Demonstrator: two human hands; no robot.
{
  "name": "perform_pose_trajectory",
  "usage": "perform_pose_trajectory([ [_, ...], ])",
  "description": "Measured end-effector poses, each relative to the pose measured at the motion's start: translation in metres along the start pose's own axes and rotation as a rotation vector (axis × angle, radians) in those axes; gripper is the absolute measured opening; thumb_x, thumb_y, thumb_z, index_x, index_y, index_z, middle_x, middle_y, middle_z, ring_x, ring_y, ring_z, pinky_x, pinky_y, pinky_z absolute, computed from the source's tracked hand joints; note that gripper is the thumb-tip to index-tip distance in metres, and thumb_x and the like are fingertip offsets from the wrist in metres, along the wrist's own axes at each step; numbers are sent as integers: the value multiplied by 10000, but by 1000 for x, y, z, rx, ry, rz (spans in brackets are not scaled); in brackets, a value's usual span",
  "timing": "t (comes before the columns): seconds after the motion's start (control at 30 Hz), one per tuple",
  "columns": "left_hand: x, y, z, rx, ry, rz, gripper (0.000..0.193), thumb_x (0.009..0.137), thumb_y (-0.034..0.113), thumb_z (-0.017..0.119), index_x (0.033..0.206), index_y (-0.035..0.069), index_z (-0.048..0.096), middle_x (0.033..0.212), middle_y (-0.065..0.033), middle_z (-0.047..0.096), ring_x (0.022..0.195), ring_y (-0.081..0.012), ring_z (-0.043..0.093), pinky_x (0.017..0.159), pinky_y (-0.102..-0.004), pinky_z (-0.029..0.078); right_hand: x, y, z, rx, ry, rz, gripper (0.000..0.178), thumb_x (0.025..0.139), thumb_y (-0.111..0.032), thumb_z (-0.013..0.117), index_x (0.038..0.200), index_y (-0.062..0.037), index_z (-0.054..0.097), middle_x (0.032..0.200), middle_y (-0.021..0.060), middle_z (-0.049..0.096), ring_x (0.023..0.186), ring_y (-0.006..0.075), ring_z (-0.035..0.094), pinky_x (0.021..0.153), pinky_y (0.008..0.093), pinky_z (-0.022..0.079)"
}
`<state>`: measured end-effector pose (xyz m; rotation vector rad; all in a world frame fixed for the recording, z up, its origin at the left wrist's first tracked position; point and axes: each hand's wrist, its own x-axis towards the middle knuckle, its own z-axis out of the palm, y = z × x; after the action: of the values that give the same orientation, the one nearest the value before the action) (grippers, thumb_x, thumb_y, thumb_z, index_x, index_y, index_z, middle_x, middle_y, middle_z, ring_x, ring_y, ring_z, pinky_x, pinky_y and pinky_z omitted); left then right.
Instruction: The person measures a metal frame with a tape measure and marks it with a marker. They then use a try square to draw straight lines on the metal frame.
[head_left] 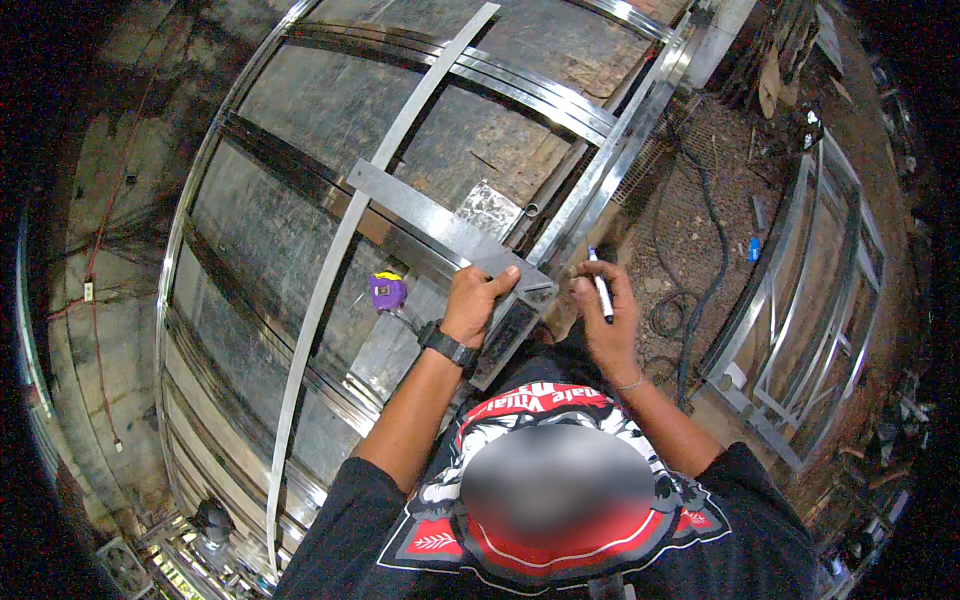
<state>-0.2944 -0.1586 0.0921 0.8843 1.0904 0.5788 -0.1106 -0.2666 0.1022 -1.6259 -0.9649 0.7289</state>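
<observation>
My left hand is closed at the near end of a flat grey metal bar, thumb on top and fingers curled down by the frame's corner. A small hole shows near the bar's far end, which meets a long, narrow metal strip. Under the bar lies a shiny metal tube frame. To the right of that corner, my right hand grips a white marker with dark ends. A purple and yellow tape measure sits left of my left hand. I wear a dark wristband on that arm.
Dark sheets lie under the frame's bars. A patterned square piece rests among them. On the ground to the right are a dark cable and another metal frame. A red cord runs along the concrete floor at left.
</observation>
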Motion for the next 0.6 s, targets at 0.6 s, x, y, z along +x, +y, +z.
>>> perform_pose_trajectory([
  [0.6, 2, 6, -24, -31, -160, -93, 215, 893, 118, 736, 1078, 10, 721, 862, 12, 678, 716, -78, 578, 658, -238, 448, -1, -17, -9, 591, 43, 348, 379, 874, -16, 781, 1150, -118, 542, 1084, 17, 637, 885, 79, 580, 790, 233, 501],
])
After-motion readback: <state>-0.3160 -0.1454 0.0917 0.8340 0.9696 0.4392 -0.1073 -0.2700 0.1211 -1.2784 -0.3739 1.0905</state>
